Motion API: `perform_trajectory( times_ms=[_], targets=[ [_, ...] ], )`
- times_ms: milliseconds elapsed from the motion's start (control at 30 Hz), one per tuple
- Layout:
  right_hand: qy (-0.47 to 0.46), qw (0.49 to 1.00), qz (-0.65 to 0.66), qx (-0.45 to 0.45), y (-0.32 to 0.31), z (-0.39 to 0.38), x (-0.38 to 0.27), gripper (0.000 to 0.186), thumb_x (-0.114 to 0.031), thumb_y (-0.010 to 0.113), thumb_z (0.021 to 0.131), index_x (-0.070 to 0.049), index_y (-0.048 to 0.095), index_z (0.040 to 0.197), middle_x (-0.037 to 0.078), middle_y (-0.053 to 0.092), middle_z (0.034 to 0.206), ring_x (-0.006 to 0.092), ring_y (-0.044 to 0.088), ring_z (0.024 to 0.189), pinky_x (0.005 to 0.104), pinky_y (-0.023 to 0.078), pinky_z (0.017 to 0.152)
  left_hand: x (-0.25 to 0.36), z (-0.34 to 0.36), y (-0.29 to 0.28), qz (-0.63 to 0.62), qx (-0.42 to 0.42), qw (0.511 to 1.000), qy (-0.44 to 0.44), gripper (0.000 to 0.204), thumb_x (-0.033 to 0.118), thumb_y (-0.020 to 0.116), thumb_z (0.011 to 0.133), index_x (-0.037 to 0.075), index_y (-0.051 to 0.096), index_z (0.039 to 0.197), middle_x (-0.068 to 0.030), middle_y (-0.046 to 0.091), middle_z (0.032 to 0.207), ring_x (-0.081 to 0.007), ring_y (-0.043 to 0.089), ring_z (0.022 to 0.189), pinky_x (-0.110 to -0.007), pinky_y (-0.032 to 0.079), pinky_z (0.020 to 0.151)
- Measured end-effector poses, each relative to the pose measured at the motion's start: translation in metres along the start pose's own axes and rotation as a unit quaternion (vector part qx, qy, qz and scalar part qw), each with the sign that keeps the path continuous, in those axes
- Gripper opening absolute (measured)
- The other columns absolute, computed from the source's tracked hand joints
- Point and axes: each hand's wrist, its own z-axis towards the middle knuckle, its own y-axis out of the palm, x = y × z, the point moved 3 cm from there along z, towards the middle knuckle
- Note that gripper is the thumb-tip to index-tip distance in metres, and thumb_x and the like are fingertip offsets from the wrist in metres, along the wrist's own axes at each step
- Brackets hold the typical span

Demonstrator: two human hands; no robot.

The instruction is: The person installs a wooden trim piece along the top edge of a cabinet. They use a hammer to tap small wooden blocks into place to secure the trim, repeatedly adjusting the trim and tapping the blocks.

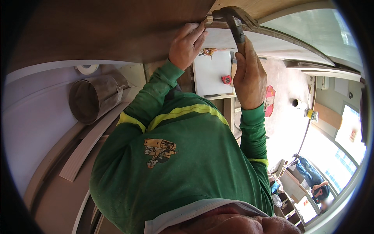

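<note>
Right hand (250, 74) wrapped round hammer (235, 30), long axis slanting leftward to head | wood block (209, 19) just left of head | left hand (188, 45) nearer, fingertips at block, can't tell if pinching

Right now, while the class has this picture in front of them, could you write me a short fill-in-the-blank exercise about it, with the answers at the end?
1. The person's right hand grips a ____.
2. The left hand is raised beside a small piece of ____.
3. The tape measure lying on the white panel is mainly ____.
4. The stripe across the chest of the green top is ____.

Missing words: hammer; wood; red; yellow.
</note>
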Motion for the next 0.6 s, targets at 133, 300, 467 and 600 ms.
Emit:
perform_trajectory(
  times_ms=[133,300,467,600],
  targets=[
    [0.079,0.993,0.083,-0.029,0.007,-0.009,0.005,0.042,-0.019,0.06,0.111,-0.008,0.056,0.152,0.016,0.074,0.102,0.0317,0.073,0.074,0.0408,0.057,0.061,0.005,0.005,-0.008,-0.028,-0.04,0.999,-0.02,0.036,0.015,0.078,0.099,-0.001,0.073,0.131,-0.0123,0.069,0.114,-0.0319,0.071,0.098,-0.043,0.059,0.085],
    [0.32,0.841,0.43,-0.075,0.021,-0.029,0.03,0.038,-0.024,0.052,0.116,-0.003,0.057,0.148,0.004,0.063,0.084,0.0083,0.057,0.055,0.026,0.043,0.046,0.017,0.005,-0.014,-0.015,-0.015,1.0,-0.016,0.038,0.017,0.074,0.103,-0.002,0.069,0.136,-0.018,0.068,0.122,-0.0361,0.07,0.105,-0.043,0.058,0.091],
    [0.328,0.821,0.456,-0.102,0.033,-0.022,0.009,0.035,-0.028,0.053,0.116,-0.004,0.062,0.14,0.0,0.057,0.078,0.0049,0.05,0.052,0.0234,0.041,0.046,0.007,-0.004,-0.001,-0.064,-0.005,0.997,-0.051,0.039,0.018,0.071,0.106,-0.003,0.068,0.139,-0.02,0.068,0.128,-0.0371,0.068,0.115,-0.044,0.056,0.098],
    [0.315,0.85,0.416,-0.069,0.031,-0.03,0.018,0.032,-0.027,0.052,0.116,-0.004,0.063,0.137,-0.002,0.057,0.077,0.0047,0.051,0.054,0.024,0.043,0.048,0.011,-0.005,-0.001,-0.053,-0.025,0.998,-0.025,0.042,0.019,0.07,0.106,-0.004,0.066,0.141,-0.0209,0.067,0.13,-0.0377,0.067,0.118,-0.044,0.055,0.102]
  ],
)
